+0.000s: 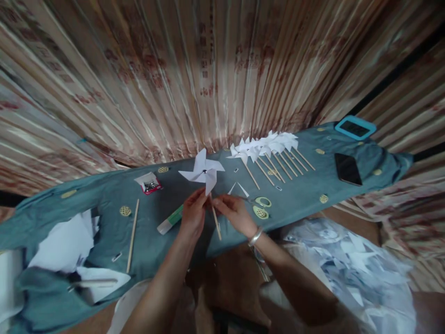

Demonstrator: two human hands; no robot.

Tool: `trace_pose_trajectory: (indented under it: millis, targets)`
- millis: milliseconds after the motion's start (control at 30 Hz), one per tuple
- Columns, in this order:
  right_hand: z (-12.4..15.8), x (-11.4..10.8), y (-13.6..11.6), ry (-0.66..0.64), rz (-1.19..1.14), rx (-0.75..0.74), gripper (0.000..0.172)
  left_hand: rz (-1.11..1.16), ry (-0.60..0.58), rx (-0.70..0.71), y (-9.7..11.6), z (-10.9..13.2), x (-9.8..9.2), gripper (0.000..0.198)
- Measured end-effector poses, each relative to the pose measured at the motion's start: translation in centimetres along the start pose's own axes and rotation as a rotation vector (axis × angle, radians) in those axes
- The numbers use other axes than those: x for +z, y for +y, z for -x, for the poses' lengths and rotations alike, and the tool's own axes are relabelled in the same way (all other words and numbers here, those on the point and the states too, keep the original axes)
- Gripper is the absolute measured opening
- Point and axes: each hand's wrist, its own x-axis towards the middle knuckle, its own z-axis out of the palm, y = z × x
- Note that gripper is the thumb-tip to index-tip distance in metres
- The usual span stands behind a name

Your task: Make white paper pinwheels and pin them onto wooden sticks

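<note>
A white paper pinwheel with a round pin at its centre is held up above the table. My left hand is closed on it just below the blades, its fingertips at the lowest blade. From the right, my right hand pinches the pinwheel's wooden stick, whose lower end slants down between my hands. Scissors with pale green handles lie just beyond my right hand. A green and white tube lies partly hidden behind my left hand.
Several pinwheels lie in a row at the back. A small pin box, a loose stick and white paper sheets are on the left. At right are a phone, a blue-framed device and a bag of paper scraps.
</note>
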Motion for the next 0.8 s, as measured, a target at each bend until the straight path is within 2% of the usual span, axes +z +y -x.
trace_pose_trajectory:
  millis: [167, 367, 600, 700, 800]
  targets:
    - [0.3, 1.0, 0.6, -0.061, -0.122, 0.083, 0.044, -0.056, -0.012, -0.041, -0.7, 0.5, -0.2, 0.03]
    - [0.0, 0.3, 0.8, -0.046, -0.145, 0.126, 0.047, -0.076, -0.04, -0.012, -1.3, 1.3, -0.8, 0.032]
    - [0.6, -0.4, 1.3, -0.042, -0.029, 0.141, 0.043, -0.107, -0.049, -0.042, -2.1, 1.6, -1.6, 0.031]
    - [0.9, -0.6, 1.2, -0.08, 0.032, 0.108, 0.037, -0.122, -0.05, -0.06, -2.1, 1.6, -1.5, 0.028]
    - [0.9, -1.7, 0.6, -0.11, 0.105, 0.055, 0.031, -0.116, -0.039, -0.081, -2.1, 1.6, -1.5, 0.029]
